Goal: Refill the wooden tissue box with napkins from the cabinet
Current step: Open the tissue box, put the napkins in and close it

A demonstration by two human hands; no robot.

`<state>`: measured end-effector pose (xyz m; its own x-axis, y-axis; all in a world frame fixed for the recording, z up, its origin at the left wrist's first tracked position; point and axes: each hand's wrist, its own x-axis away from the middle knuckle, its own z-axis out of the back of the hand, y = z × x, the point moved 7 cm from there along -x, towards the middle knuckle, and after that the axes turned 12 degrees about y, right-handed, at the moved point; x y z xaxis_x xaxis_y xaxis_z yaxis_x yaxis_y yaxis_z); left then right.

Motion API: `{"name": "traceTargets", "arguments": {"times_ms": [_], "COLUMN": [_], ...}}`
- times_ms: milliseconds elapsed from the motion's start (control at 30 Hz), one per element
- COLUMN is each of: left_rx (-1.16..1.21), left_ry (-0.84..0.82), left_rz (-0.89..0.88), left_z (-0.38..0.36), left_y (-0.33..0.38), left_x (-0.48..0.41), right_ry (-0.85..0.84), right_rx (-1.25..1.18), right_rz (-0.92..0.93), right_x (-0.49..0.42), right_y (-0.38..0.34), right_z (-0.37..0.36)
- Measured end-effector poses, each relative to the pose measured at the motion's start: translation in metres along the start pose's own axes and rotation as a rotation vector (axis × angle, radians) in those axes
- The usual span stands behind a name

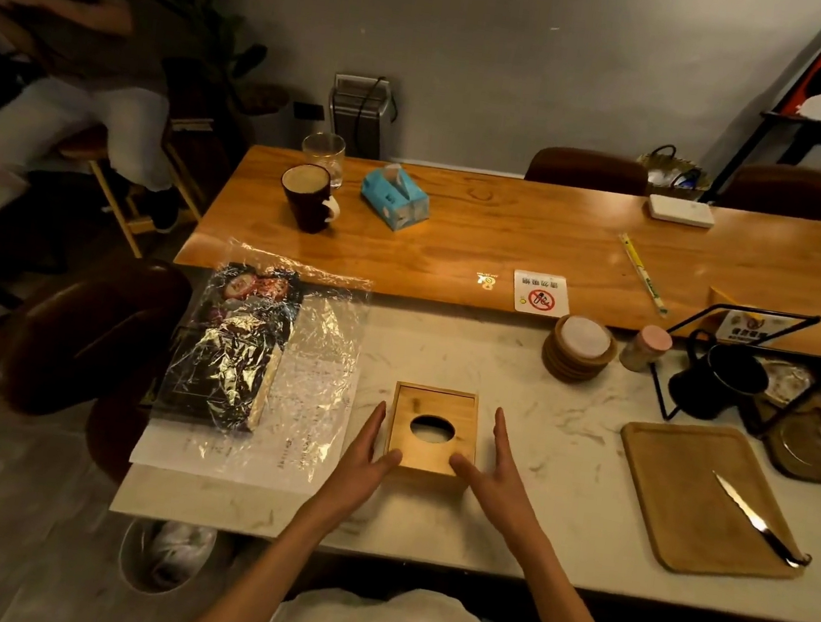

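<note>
The wooden tissue box (458, 409) stands on the marble counter (500, 528) in front of me, its lid on with a dark oval hole in the top. My left hand (364, 455) lies along the box's left side with fingers straight and the thumb on the near left corner of the lid. My right hand (497, 469) mirrors it on the right side, fingers straight, thumb on the near right corner. No napkins and no cabinet are in view.
Left of the box lies a crinkled plastic-wrapped package (233, 346) on paper. A wooden board (677, 478) with a knife (755, 518) is at right; coasters (579, 349) and a black mug (715, 379) sit behind. The raised wooden bar (510, 240) holds a blue tissue pack (395, 200) and a mug (308, 197).
</note>
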<state>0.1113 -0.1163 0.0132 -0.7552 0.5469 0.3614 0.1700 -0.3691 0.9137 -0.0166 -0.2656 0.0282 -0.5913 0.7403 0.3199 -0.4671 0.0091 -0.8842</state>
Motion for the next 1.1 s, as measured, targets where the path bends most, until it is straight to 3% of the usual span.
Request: {"name": "traceTargets", "arguments": {"times_ms": [133, 267, 400, 533, 667, 833, 1100], "left_rx": [0.080, 0.211, 0.352, 0.342, 0.282, 0.074, -0.044], "left_ry": [0.036, 0.072, -0.070, -0.131, -0.090, -0.121, -0.124], "left_rz": [0.050, 0.130, 0.286, 0.300, 0.292, 0.137, 0.144], "left_z": [0.000, 0.010, -0.004, -0.025, -0.027, -0.036, -0.033], "left_y": [-0.003, -0.015, -0.020, -0.001, 0.030, 0.070, 0.030], "left_x": [0.000, 0.001, -0.002, -0.018, -0.054, -0.097, -0.147], "right_ry": [0.045, 0.024, -0.054, -0.192, -0.181, -0.143, -0.117], "right_rx": [-0.030, -0.310, -0.450, -0.403, -0.359, -0.269, -0.243], "right_rz": [-0.061, -0.271, -0.407, -0.367, -0.264, -0.188, -0.260], "right_x": [0.003, 0.005, 0.001, -0.014, -0.049, -0.099, -0.123], "right_y": [0.003, 0.017, 0.029, 0.010, -0.036, -0.060, -0.059], "right_z": [0.009, 0.022, 0.011, -0.010, -0.007, -0.003, -0.015]}}
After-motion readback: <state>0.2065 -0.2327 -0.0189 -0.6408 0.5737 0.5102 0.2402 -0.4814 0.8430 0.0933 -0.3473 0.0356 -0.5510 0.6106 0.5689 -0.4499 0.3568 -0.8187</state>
